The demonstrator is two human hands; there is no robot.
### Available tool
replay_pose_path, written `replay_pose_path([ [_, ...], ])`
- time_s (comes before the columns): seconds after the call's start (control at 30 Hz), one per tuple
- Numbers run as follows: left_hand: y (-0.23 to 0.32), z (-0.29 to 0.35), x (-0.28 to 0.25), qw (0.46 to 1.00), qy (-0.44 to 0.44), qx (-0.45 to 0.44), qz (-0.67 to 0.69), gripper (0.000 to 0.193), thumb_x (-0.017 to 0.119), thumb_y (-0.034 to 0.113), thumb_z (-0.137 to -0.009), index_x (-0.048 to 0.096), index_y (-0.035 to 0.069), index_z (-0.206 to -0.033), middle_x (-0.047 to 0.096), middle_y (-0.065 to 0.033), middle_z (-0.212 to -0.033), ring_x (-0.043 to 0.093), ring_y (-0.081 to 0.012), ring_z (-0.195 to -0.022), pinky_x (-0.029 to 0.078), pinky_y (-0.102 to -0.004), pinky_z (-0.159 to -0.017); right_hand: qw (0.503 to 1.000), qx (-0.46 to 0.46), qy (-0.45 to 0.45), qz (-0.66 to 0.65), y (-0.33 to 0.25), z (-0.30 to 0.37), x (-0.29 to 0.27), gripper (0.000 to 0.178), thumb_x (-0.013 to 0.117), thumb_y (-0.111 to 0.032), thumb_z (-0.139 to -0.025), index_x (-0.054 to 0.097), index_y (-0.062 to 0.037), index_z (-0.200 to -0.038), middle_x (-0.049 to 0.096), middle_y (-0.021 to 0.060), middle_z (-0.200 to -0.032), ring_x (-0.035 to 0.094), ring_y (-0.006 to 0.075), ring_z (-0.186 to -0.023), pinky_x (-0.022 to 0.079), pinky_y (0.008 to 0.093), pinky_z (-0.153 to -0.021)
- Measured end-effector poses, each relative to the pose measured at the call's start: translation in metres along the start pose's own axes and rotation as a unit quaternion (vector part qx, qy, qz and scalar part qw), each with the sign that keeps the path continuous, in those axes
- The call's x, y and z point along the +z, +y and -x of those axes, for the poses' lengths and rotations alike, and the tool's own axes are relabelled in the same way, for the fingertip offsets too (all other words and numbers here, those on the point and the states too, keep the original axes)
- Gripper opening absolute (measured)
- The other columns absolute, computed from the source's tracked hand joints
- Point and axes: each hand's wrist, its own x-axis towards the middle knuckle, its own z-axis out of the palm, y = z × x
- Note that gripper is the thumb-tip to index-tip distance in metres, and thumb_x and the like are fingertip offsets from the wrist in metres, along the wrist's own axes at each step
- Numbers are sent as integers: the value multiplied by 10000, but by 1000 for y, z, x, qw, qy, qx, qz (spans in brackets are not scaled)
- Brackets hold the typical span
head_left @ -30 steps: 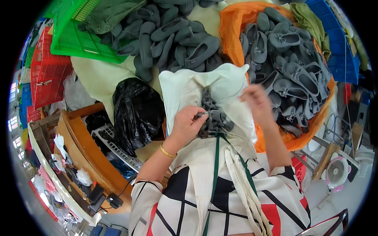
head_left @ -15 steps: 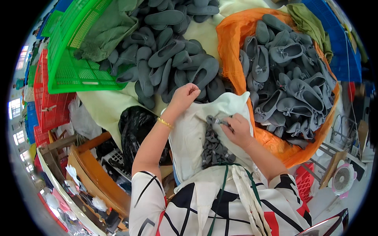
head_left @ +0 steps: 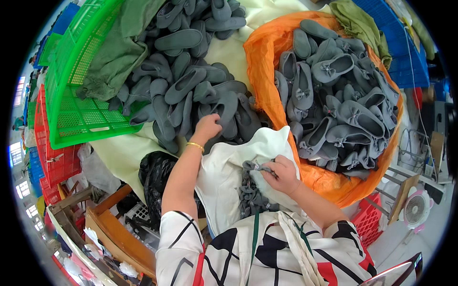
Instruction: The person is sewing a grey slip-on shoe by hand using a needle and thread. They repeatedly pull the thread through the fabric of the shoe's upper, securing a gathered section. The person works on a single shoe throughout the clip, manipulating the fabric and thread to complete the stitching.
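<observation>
The shoes and bows are grey, the sack orange.

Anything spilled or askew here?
The green crate looks tipped, with grey shoes heaped loose at its open side on the pale sheet, as if poured out. That may be deliberate; no damage is visible.

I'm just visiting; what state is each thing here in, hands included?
Person's left hand: at the loose grey fabric shoes, grip unclear.
Person's right hand: fingers closed on a small grey fabric bow.
Other grey bows: heaped on the white cloth.
Open orange plastic sack: filled with bow-trimmed grey shoes.
Round white-and-pink fan: cannot tell if running.
</observation>
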Motion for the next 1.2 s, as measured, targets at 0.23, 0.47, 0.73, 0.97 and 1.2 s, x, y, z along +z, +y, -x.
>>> replay_pose_path([
  [0.23, 84, 155, -122, 997, 77, 6, 11, 198, 610, 153, -684, 597, 31, -839, 620, -202, -809, 600, -420, -773, 468, -455, -640, 1000, 0, 9, 19, -9, 7, 3, 220, 786, -68, -709, 652, -47, -883, 492, 77, -654, 515, 257, -572, 402, 365, -498],
  [0.47, 163, 348, -96, 994, -16, 33, -106, 66, 579, 90, -697, 576, 71, -760, 599, -122, -706, 626, -356, -715, 499, -466, -620, 995, 89, 42, -21, -24, 19, 9, 129, 714, -88, -843, 624, -2, -876, 527, 91, -722, 508, 187, -602, 419, 297, -575],
  [0.73, 144, 381, 5, 972, 11, -126, 200, 342, 681, 114, -808, 543, -13, -1094, 626, -133, -942, 643, -272, -870, 522, -366, -770, 923, 270, 29, -274, -45, 40, 21, 152, 641, -154, -974, 638, -4, -1000, 606, -27, -837, 550, 55, -732, 451, 210, -681],
  [0.97, 151, 351, 47, 640, 116, -103, 753, 389, 686, 105, -907, 518, -9, -1239, 582, -31, -1175, 548, -131, -1082, 442, -279, -965, 852, 367, -26, -372, -93, 54, 25, 189, 626, -195, -984, 640, -9, -1011, 628, -11, -870, 573, 61, -755, 477, 236, -710],
  [1.2, 165, 347, 35, 551, 176, -191, 793, 246, 659, 161, -961, 606, 2, -1140, 656, -57, -1068, 621, -144, -971, 501, -295, -887, 948, 90, -291, -98, -124, 83, 39, 135, 686, -136, -880, 684, -21, -952, 650, 127, -847, 627, 264, -721, 494, 338, -668],
])
